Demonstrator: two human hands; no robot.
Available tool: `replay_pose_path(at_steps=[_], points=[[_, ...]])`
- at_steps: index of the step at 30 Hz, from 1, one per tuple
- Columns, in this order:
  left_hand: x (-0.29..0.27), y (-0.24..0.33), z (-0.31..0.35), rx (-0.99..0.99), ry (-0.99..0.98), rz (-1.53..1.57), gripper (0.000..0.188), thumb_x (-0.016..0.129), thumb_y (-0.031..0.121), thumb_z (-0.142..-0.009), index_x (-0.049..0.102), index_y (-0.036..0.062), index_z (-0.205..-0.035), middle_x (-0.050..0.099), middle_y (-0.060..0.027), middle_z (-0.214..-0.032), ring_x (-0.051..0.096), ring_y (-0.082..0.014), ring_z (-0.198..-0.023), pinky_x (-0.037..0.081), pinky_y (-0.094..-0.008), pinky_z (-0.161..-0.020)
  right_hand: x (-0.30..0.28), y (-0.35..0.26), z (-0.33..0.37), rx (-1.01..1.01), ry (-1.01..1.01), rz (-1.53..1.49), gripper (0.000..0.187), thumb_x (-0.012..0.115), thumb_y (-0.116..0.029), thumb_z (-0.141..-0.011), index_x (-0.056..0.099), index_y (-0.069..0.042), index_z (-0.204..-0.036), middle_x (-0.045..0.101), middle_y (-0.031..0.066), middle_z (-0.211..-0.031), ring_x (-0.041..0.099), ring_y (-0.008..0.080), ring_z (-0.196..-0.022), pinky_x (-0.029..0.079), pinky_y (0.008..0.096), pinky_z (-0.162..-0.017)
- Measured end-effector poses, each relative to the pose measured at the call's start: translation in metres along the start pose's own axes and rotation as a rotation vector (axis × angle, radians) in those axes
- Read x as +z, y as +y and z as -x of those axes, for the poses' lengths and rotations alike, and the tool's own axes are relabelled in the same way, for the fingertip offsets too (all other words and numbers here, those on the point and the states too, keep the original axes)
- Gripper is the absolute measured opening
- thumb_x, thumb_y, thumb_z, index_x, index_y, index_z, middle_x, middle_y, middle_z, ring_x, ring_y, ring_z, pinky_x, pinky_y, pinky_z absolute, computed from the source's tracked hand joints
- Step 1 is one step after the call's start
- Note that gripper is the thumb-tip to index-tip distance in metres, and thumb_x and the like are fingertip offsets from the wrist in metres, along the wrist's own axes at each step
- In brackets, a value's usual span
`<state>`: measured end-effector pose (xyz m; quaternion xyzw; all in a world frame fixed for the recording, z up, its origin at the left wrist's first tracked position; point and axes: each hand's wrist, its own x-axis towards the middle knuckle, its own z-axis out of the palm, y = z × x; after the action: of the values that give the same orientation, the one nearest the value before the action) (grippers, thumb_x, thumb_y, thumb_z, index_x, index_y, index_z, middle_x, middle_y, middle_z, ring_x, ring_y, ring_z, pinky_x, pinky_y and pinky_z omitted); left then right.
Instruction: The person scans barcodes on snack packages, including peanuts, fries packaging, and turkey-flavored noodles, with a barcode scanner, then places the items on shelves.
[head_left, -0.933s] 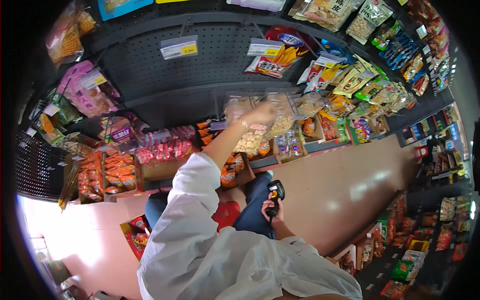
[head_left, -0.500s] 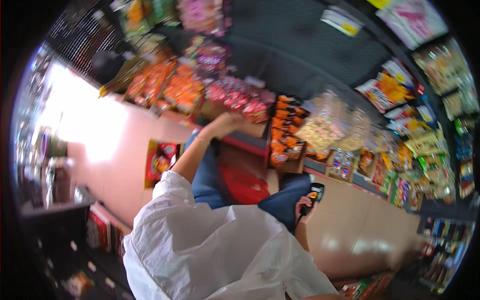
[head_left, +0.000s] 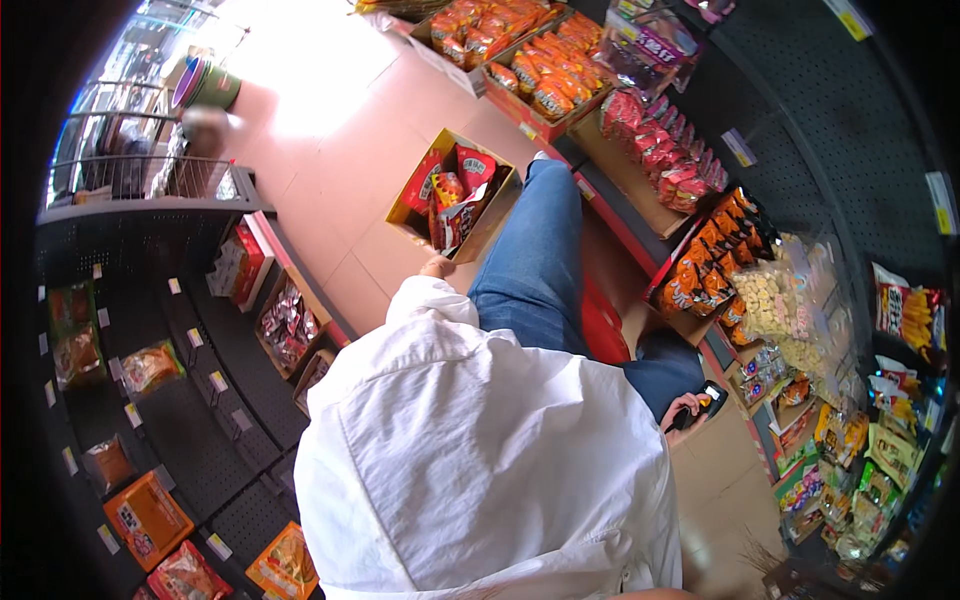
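Observation:
My left hand (head_left: 436,266) is at the near corner of an open yellow cardboard box (head_left: 405,213) by my left leg. The fingers are closed at the box's edge and partly hidden by my white sleeve. Inside the box lie several red and yellow snack packets (head_left: 462,205). Low beside my right knee, my right hand (head_left: 685,410) is wrapped round a black handheld device (head_left: 713,398) with a small lit screen.
A low shelf on the right holds boxes of orange packets (head_left: 550,75), pink packets (head_left: 665,150) and black-and-orange packets (head_left: 715,255). Clear bags of pale snacks (head_left: 790,310) hang beyond. Dark shelving (head_left: 200,370) stands at my left, and a purple-green bucket (head_left: 205,85) farther off.
My left hand has left the shelf with the pink packets and come down to the yellow box. My view has swung left. The right hand still holds the black device.

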<state>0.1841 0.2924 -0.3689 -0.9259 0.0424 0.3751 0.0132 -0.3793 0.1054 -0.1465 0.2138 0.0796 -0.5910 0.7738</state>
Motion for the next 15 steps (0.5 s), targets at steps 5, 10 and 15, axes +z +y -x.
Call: replay_pose_path(at_steps=[5, 10, 15], points=[[0.019, 0.025, 0.047, 0.177, 0.170, -0.093, 0.046, 0.052, 0.026, -0.070, 0.040, 0.0036, -0.109, 0.049, -0.0153, -0.101, 0.049, -0.0286, -0.092, 0.043, -0.0416, -0.072, 0.000, 0.010, -0.004, -0.005, 0.076, 0.057, 0.036, 0.059, -0.005, -0.071, 0.045, -0.005, -0.105, 0.038, 0.0004, -0.073, 0.043, 0.0095, -0.068, 0.037, 0.0247, -0.074], [-0.058, 0.105, 0.078, 0.159, 0.432, 0.133, 0.047, 0.062, 0.022, -0.063, 0.039, 0.0035, -0.099, 0.043, -0.0172, -0.104, 0.047, -0.0328, -0.095, 0.043, -0.0389, -0.076, 0.002, 0.007, -0.001, -0.078, 0.112, 0.082, 0.036, 0.059, -0.005, -0.072, 0.044, -0.004, -0.104, 0.038, 0.0009, -0.073, 0.043, 0.0097, -0.068, 0.037, 0.0250, -0.075], [-0.092, 0.111, 0.086, 0.087, 0.625, -0.066, 0.041, 0.056, 0.023, -0.068, 0.043, 0.0059, -0.103, 0.038, -0.0142, -0.112, 0.034, -0.0307, -0.109, 0.036, -0.0418, -0.082, 0.005, 0.010, -0.005, -0.075, 0.150, 0.150, 0.034, 0.059, -0.006, -0.072, 0.044, -0.003, -0.102, 0.039, 0.0020, -0.072, 0.043, 0.0107, -0.069, 0.038, 0.0259, -0.074]])
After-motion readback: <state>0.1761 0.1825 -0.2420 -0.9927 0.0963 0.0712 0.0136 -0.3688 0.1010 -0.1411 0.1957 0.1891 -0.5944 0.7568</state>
